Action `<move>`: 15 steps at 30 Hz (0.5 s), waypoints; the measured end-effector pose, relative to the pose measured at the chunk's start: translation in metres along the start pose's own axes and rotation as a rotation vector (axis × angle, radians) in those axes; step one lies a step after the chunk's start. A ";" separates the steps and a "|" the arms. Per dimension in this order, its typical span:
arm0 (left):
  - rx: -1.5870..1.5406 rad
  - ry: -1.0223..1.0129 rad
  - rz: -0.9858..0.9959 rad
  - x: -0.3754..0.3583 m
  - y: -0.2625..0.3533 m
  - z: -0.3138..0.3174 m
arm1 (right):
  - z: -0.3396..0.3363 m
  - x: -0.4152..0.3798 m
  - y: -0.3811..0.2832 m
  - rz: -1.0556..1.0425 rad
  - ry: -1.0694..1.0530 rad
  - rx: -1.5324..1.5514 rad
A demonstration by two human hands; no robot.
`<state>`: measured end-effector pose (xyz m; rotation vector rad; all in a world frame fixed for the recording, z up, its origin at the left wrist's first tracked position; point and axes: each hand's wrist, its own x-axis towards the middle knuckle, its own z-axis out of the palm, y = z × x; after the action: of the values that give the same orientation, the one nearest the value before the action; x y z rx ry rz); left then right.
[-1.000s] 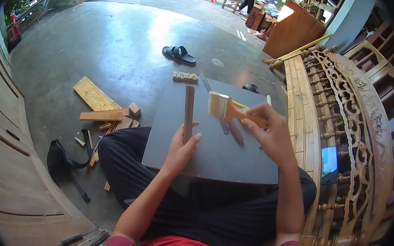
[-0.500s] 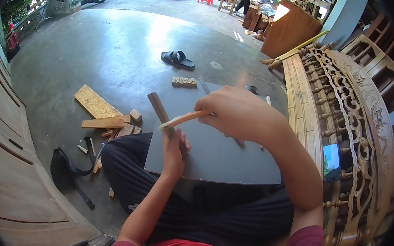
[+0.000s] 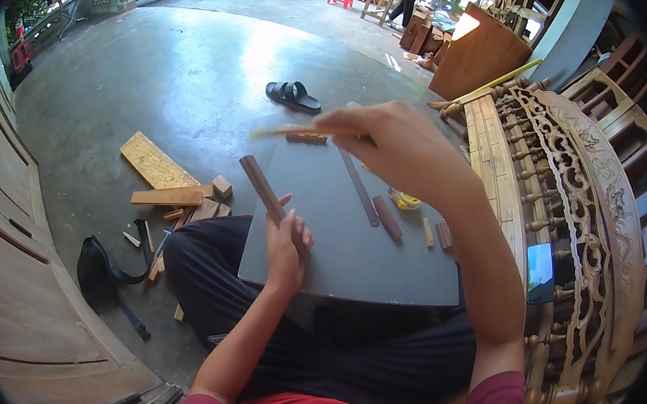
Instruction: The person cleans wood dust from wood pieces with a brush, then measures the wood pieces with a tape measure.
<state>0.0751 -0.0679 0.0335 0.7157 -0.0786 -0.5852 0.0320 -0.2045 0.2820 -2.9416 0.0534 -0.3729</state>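
Note:
My left hand is wrapped round a dark wooden stick that slants up above the grey board. Raised over the board's far part, my right hand grips a thin brush-like tool, its pale tip blurred and apart from the stick. On the board lie a long flat ruler, a brown wooden piece, a yellow tape measure and a small light wood piece. A carved block at the far edge is partly covered by the tool.
Wood pieces and a black bag lie on the floor at left. A black sandal is beyond the board. The carved wooden bench with a phone stands at right. A person's legs show far back.
My right hand has lifted up and away with the tool, whose tip has left the stick. The stick stays in my left hand. The tape measure and ruler show more fully.

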 end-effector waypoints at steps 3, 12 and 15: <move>-0.006 -0.018 0.022 0.003 -0.004 -0.003 | -0.009 -0.006 -0.005 -0.022 -0.213 0.027; 0.352 -0.186 0.173 -0.010 -0.001 0.002 | 0.013 0.010 -0.007 -0.005 0.243 -0.093; 0.307 -0.180 0.119 -0.011 0.002 0.004 | 0.004 0.008 -0.008 -0.015 0.260 -0.106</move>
<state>0.0661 -0.0634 0.0398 0.9480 -0.3820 -0.5272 0.0407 -0.1959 0.2815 -2.9782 0.0880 -0.7750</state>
